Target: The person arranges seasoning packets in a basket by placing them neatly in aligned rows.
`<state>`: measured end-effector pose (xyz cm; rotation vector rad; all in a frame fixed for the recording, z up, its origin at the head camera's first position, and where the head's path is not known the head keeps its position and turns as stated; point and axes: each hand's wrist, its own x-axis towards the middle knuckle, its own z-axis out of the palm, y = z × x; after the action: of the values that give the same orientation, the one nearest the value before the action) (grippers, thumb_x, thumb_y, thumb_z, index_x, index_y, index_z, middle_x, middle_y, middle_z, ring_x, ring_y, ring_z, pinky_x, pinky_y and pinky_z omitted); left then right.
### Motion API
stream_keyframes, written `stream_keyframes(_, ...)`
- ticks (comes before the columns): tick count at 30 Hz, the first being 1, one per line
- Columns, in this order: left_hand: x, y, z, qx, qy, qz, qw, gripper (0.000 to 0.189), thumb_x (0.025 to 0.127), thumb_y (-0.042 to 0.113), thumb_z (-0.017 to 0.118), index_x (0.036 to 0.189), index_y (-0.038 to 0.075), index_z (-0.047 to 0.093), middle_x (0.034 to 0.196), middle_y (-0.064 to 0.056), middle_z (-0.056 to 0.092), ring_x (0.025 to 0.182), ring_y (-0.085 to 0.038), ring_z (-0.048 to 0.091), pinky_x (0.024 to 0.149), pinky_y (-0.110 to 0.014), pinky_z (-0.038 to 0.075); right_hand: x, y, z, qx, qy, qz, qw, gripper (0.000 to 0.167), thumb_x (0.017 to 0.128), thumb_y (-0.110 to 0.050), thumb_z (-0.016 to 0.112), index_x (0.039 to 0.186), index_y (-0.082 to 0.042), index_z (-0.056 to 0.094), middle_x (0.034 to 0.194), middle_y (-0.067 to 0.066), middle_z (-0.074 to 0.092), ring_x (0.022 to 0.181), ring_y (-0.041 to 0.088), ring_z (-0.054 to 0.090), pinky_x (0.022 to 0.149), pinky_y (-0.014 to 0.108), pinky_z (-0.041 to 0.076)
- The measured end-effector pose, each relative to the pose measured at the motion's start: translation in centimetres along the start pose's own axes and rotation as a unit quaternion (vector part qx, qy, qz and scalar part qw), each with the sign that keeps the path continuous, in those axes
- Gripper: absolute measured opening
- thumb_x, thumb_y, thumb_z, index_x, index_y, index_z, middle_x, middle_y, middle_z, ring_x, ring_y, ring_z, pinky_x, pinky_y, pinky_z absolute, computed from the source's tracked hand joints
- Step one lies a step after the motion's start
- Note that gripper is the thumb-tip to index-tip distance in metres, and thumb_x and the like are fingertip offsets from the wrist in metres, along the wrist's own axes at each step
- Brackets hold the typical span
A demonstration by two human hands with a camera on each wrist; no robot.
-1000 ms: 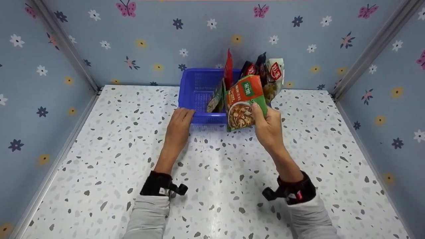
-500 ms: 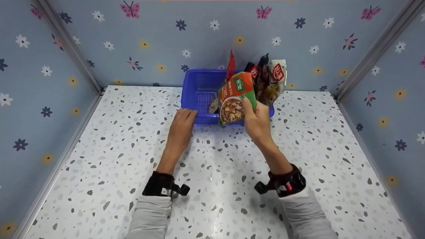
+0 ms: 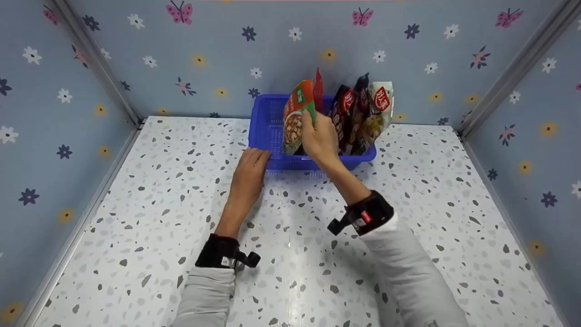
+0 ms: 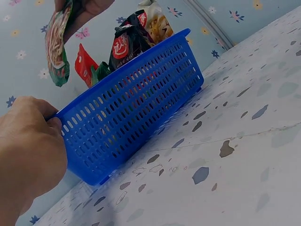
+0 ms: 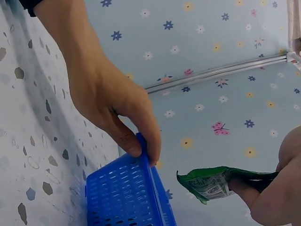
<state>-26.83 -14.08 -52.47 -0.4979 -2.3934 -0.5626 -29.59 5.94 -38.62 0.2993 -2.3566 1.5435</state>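
Note:
Near the back wall stands a blue plastic basket (image 3: 295, 162). My left hand (image 3: 248, 175) grips its front left corner; the right wrist view shows that thumb and fingers (image 5: 149, 136) pinching the rim. My right hand (image 3: 321, 138) holds an orange and green food packet (image 3: 292, 125) with a noodle-like dish printed on it. In the left wrist view this packet (image 4: 57, 47) hangs above the rim. Beside it in the basket stand a red packet (image 3: 318, 86), dark packets (image 3: 341, 105) with red labels, and a whitish packet (image 3: 381, 97) at the right end.
White speckled tabletop (image 3: 290, 254) lies in front of the basket. Blue flowered panels (image 3: 136, 45) rise behind and at both sides, with metal strips (image 3: 97, 63) at the corners. Each wrist wears a black camera strap (image 3: 370, 212).
My right hand has carried the orange and green packet leftward and back, over the basket's inside, and turned it more edge-on. My left hand stays on the rim.

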Motion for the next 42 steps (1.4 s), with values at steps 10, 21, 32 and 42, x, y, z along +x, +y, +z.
stream_keyframes(10,0.2,0.0,0.0,-0.003,0.001,0.0,1.0,0.032,0.112,-0.004,0.056,0.141,-0.001,0.071,0.13,-0.016,0.074,0.129,-0.035,0.067,0.127,-0.045,0.049,2.6,1.3,4.2,-0.067,-0.023,-0.036,0.9968,0.046,0.122,-0.018,0.039,0.089,-0.002,0.066,0.067,-0.001,0.052,0.054,0.009,0.042,0.054,0.024,0.032)
stream_keyframes(21,0.1,0.1,0.1,0.023,0.017,0.005,0.9996,0.034,0.112,-0.003,0.057,0.142,0.0,0.072,0.135,-0.014,0.075,0.135,-0.033,0.067,0.13,-0.043,0.048,3.5,2.8,7.7,-0.121,-0.033,0.011,0.992,0.048,0.119,-0.015,0.04,0.074,-0.015,0.056,0.068,-0.004,0.055,0.063,0.015,0.057,0.059,0.025,0.043)
stream_keyframes(32,-0.3,0.0,0.3,0.024,0.034,0.018,0.999,0.032,0.108,-0.007,0.06,0.137,-0.003,0.074,0.131,-0.017,0.077,0.13,-0.036,0.07,0.129,-0.047,0.05,4.6,6.2,9.5,-0.142,-0.086,0.011,0.9861,0.051,0.114,-0.014,0.045,0.063,-0.019,0.041,0.056,-0.007,0.037,0.05,0.014,0.042,0.055,0.03,0.039)
stream_keyframes(42,0.0,-0.1,0.4,0.021,0.027,0.013,0.9993,0.029,0.11,-0.006,0.059,0.134,-0.004,0.074,0.126,-0.018,0.077,0.127,-0.036,0.069,0.13,-0.047,0.048,7.0,11.7,11.7,-0.174,-0.123,0.018,0.9769,0.045,0.109,-0.011,0.051,0.065,-0.018,0.046,0.056,-0.006,0.043,0.048,0.014,0.045,0.051,0.029,0.04)
